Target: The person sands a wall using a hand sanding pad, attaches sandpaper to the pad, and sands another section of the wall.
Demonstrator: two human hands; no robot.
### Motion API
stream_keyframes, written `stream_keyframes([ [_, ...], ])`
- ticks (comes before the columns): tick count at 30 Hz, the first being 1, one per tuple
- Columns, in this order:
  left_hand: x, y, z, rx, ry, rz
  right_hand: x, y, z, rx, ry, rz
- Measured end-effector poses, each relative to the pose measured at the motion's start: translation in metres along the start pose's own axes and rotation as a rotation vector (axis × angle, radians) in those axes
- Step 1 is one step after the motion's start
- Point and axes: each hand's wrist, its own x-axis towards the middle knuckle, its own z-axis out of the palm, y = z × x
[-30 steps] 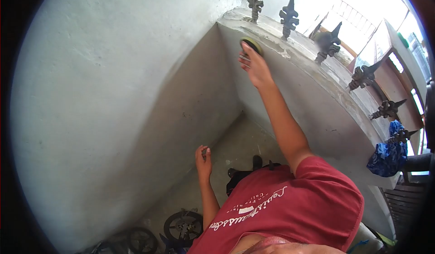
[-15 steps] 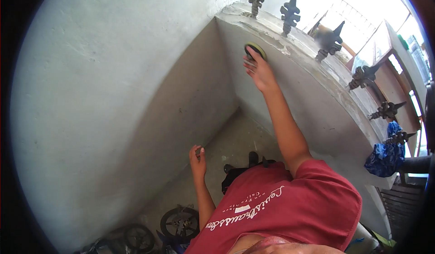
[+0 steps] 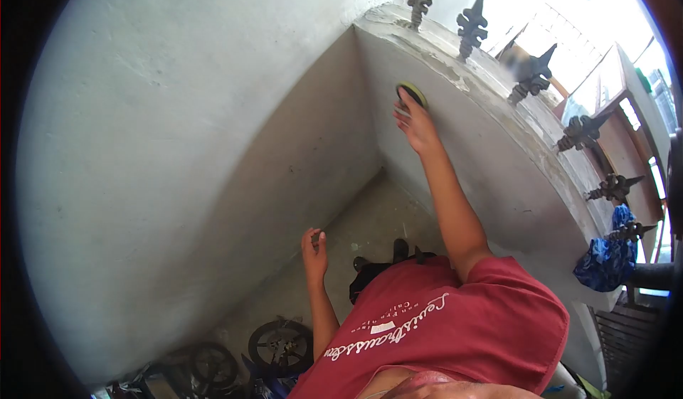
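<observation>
My right hand [image 3: 415, 125] reaches up to the inner face of a low plastered wall [image 3: 484, 164]. It grips a round pad [image 3: 412, 94] with a yellow-green rim and a dark back, held against the wall just below its top edge. The fingers partly cover the pad, and its working face is hidden. My left hand [image 3: 314, 251] hangs lower, beside the tall grey wall [image 3: 163, 136], fingers loosely bent and thumb apart. I make out nothing held in it.
Dark pointed metal spikes [image 3: 472, 25] line the wall's rough top. A blue patterned plastic bag [image 3: 605, 264] hangs at right. Below are the concrete floor [image 3: 356, 221] and wheels [image 3: 281, 347] at lower left. Wooden furniture [image 3: 626, 136] stands beyond the spikes.
My right hand and the pad have shifted slightly down the wall, away from its top edge. The view has tilted a little. My left hand stays nearly in place.
</observation>
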Motion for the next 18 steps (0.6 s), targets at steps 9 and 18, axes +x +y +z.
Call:
stream_keyframes([
  [9, -0.001, 0.006, 0.003, 0.025, -0.043, -0.045, 0.081, 0.015, 0.051, -0.059, -0.025, 0.077],
  [18, -0.013, -0.009, -0.007, 0.012, 0.028, -0.073, 0.031, 0.025, 0.003, -0.058, 0.101, 0.068],
])
